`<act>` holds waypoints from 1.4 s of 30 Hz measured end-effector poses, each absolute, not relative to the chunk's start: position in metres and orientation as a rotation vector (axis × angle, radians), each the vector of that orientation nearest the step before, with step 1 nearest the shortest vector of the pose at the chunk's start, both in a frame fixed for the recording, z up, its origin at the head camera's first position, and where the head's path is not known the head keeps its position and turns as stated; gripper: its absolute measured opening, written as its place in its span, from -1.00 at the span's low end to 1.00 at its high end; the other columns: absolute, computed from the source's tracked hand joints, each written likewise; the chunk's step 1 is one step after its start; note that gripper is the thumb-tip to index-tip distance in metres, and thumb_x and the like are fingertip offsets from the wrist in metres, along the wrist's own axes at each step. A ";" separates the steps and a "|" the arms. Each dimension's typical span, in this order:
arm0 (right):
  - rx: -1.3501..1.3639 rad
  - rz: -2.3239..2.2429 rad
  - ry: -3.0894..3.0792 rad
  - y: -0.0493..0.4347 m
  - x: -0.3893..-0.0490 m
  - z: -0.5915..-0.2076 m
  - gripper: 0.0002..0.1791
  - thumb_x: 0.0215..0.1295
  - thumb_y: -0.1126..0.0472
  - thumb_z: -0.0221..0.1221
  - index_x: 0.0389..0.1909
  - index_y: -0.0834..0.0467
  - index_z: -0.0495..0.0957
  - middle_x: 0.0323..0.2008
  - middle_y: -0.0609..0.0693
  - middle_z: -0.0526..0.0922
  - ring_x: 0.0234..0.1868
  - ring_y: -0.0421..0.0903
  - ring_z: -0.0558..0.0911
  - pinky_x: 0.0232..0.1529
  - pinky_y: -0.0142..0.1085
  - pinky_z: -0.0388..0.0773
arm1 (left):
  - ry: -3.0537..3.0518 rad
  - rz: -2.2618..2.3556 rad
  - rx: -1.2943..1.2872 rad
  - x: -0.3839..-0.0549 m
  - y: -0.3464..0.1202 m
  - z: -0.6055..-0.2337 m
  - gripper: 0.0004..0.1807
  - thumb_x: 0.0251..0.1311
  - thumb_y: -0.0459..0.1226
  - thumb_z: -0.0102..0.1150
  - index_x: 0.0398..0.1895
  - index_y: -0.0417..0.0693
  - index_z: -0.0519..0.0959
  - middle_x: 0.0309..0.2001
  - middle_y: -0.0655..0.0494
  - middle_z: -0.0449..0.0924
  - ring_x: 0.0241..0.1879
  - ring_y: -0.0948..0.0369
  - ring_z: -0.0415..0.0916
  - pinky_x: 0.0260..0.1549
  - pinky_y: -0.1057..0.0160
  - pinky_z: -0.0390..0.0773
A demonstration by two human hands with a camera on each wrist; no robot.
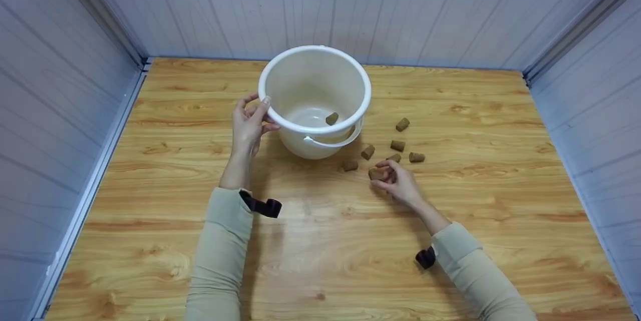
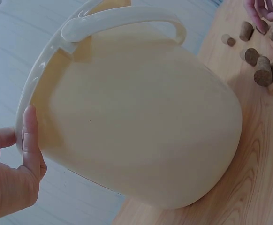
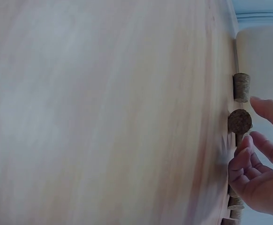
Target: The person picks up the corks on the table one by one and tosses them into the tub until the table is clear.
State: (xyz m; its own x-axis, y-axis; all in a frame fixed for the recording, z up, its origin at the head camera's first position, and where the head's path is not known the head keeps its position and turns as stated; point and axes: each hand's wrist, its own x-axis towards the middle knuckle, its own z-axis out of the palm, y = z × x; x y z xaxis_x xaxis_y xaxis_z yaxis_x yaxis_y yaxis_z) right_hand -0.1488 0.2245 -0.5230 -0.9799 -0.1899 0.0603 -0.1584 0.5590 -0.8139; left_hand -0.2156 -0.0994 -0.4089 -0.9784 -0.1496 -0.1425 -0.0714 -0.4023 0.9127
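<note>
A cream-white plastic bucket stands towards the back of the table, its handle hanging at the front. My left hand grips its rim from the left, thumb over the edge and fingers against the outside wall. Inside the bucket lies a cork stopper. Right of the bucket, my right hand is low over the table, thumb and fingertips spread around a cork stopper. In the right wrist view a gap shows between the thumb and that cork, while the fingertips come right up to its edge.
Several more cork stoppers lie loose on the wood-grain table, among them one cork near the bucket and another cork farther back. Pale panel walls enclose the table at the back and both sides.
</note>
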 end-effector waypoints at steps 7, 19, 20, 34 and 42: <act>-0.279 -1.406 2.721 0.227 -0.151 -0.528 -0.54 -0.12 0.29 0.36 -0.14 0.29 0.46 -0.54 0.05 0.49 -0.48 -0.11 0.44 -0.57 -0.49 0.36 | -1.695 -2.583 0.353 -0.216 -0.100 -0.408 -0.60 0.18 -0.34 0.05 0.05 -0.23 0.22 -0.54 0.02 0.43 -0.71 0.26 0.42 -0.76 0.36 0.60; -0.295 -1.335 2.724 0.226 -0.154 -0.527 -0.51 -0.13 0.28 0.37 -0.11 0.26 0.47 -0.54 0.04 0.47 -0.50 -0.12 0.43 -0.56 -0.46 0.38 | -1.729 -2.567 0.384 -0.217 -0.100 -0.408 -0.59 0.17 -0.33 0.06 0.07 -0.20 0.23 -0.50 0.00 0.47 -0.68 0.25 0.44 -0.74 0.37 0.60; -0.299 -1.333 2.721 0.226 -0.154 -0.527 -0.51 -0.13 0.27 0.37 -0.11 0.26 0.47 -0.53 0.04 0.48 -0.50 -0.12 0.43 -0.56 -0.46 0.38 | -1.727 -2.566 0.384 -0.217 -0.100 -0.408 -0.59 0.17 -0.33 0.06 0.06 -0.20 0.23 -0.50 -0.01 0.47 -0.68 0.25 0.44 -0.74 0.37 0.60; -0.325 -1.321 2.731 0.226 -0.154 -0.528 -0.59 -0.11 0.26 0.36 -0.16 0.23 0.51 -0.49 0.05 0.46 -0.46 -0.09 0.45 -0.52 -0.42 0.39 | -1.716 -2.567 0.341 -0.217 -0.101 -0.409 -0.60 0.19 -0.34 0.04 0.06 -0.23 0.21 -0.51 0.00 0.46 -0.69 0.25 0.44 -0.74 0.36 0.60; -0.323 -1.315 2.747 0.225 -0.153 -0.527 -0.59 -0.11 0.27 0.36 -0.17 0.25 0.51 -0.49 0.06 0.48 -0.47 -0.10 0.44 -0.52 -0.43 0.40 | -1.727 -2.563 0.357 -0.217 -0.101 -0.409 -0.62 0.18 -0.34 0.04 0.04 -0.21 0.23 -0.51 -0.01 0.47 -0.67 0.25 0.44 -0.72 0.35 0.61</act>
State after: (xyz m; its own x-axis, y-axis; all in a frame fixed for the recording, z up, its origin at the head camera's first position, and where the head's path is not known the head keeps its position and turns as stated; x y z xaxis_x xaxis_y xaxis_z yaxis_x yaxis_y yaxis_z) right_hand -0.1532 0.2247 -0.5273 -0.9747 -0.2228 0.0196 -0.1550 0.6097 -0.7774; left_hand -0.2172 -0.1008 -0.4086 -0.9732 -0.1528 -0.1718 -0.1018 -0.3834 0.9179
